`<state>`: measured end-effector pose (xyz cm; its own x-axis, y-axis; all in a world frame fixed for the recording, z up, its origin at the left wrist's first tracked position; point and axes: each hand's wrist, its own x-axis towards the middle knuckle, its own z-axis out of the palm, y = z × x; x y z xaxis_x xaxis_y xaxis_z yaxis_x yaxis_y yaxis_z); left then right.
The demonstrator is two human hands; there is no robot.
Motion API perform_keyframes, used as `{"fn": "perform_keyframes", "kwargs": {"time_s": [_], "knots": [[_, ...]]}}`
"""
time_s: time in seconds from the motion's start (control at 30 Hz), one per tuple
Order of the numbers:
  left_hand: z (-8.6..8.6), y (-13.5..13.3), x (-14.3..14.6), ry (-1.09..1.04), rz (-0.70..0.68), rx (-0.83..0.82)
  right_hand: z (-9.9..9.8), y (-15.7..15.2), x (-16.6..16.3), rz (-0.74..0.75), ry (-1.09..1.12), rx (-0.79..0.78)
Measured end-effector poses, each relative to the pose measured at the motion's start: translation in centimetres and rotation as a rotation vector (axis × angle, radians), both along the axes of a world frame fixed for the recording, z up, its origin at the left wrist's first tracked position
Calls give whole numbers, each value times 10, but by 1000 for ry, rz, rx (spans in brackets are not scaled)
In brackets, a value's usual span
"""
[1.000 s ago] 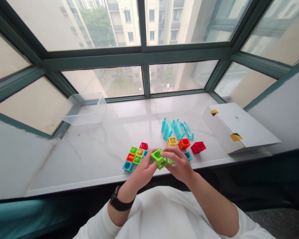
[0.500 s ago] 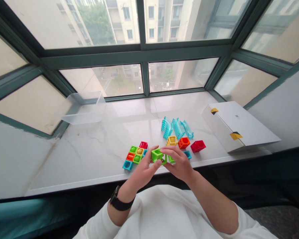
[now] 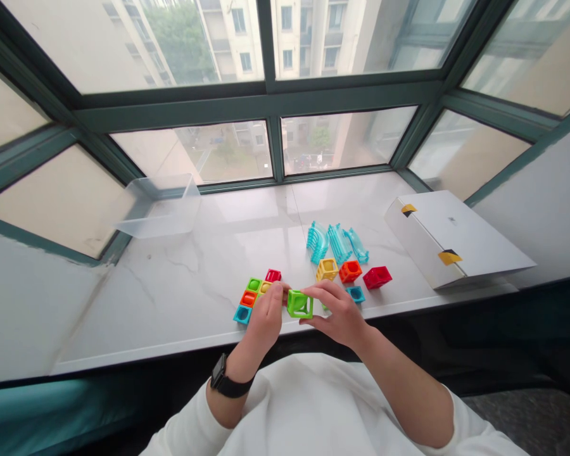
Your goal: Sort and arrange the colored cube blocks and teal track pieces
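A green openwork cube block (image 3: 299,304) is held up over the front edge of the white sill. My right hand (image 3: 339,313) pinches it from the right, index finger along its top and thumb at its lower corner. My left hand (image 3: 266,316) is closed at the cube's left side, its fingertips against that side and partly hidden. Below and left of my left hand lie joined cube blocks: blue (image 3: 242,315), orange (image 3: 249,299), green (image 3: 254,284) and red (image 3: 273,275). A yellow one (image 3: 266,287) is partly covered by my left hand.
Beyond my right hand stand a yellow cube (image 3: 327,269), an orange cube (image 3: 350,272), a red cube (image 3: 377,277) and a blue block (image 3: 356,294). Clear turquoise track pieces (image 3: 339,243) lie behind them. A transparent bin (image 3: 161,206) sits back left, a white box (image 3: 456,237) at right.
The green cube has turned so its open frame faces me. My left thumb has come off its front, and my left hand has rolled and shifted left. My right hand keeps its grip.
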<state>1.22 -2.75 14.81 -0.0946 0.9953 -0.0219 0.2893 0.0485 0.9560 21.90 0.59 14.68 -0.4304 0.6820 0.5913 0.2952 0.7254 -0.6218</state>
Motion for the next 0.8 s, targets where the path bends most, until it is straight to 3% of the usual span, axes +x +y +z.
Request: {"fn": "perform_keyframes", "kwargs": {"time_s": [0.17, 0.47, 0.63, 0.8], "knots": [[6, 0, -13, 34, 49, 45, -2, 0, 2, -15, -6, -12], [-10, -1, -15, -99, 127, 31, -12, -6, 12, -92, 77, -118], [-9, -1, -13, -82, -20, 109, -27, -9, 23, -114, 157, -264], [-10, -5, 3, -138, -304, 63, -47, -14, 28, -67, 285, -499]]}}
